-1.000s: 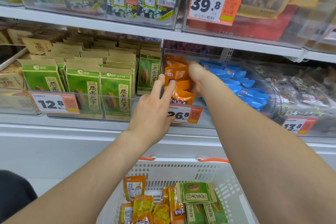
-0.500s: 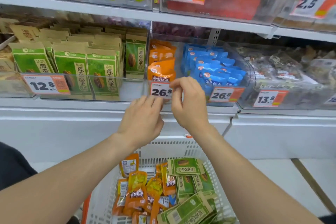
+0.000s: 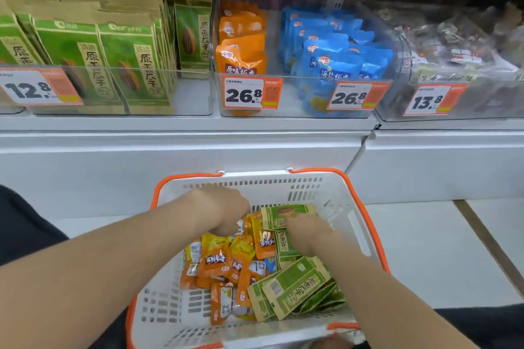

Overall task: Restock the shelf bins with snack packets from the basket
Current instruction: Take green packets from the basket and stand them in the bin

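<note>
Down in the basket [image 3: 306,183], both hands reach among the packets. The left hand [image 3: 224,208] shows its back, fingers curled downward at the orange packets [image 3: 215,261]. Its fingertips are hidden beneath it, so I cannot tell whether they hold one. The right hand [image 3: 309,232] is blurred and lies on the green packets [image 3: 295,286] toward the right wall; its grasp cannot be told either.

The packets crowd the middle and right of the basket, leaving bare floor at the near left corner. The near rim is cut off by the frame's lower edge.

Above the white ledge, the shelf bin [image 3: 295,93] holds an upright orange row [image 3: 241,59] on its left and blue packets [image 3: 337,62] on its right, with a gap between them. Green bags [image 3: 124,65] stand in the bin to its left. The bin to its right holds dark wrappers too blurred to read.
</note>
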A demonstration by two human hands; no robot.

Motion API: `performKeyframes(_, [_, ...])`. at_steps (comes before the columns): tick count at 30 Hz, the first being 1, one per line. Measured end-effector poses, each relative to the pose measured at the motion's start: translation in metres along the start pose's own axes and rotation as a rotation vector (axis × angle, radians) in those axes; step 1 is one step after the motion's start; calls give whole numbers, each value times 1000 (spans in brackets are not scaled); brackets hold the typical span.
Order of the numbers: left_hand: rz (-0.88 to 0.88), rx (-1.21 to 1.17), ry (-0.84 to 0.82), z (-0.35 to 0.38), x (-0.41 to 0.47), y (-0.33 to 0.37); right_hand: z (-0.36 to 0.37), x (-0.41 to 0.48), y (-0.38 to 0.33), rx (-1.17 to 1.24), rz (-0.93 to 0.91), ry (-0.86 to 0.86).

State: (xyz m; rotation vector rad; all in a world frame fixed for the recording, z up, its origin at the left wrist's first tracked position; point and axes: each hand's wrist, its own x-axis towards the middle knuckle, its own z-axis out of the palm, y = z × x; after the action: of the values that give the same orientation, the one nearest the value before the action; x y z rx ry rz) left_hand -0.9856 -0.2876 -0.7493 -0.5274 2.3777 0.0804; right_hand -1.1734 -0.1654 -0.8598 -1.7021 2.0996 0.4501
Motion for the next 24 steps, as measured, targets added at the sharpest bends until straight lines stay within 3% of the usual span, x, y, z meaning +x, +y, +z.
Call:
performKeyframes(6, [27,18,-4,-2,12,4,43,23,11,0,68,-55])
performKeyframes(18, [38,-12,-19,-6,19,-4,44,56,20,-197,44,-83])
performKeyframes(21, [37,-15,-19,-5,20,-6,38,54,17,-291,-10,-89])
performKeyframes(24, [31,-49,-23,-6,18,-8,26,49,6,-239,-139,12])
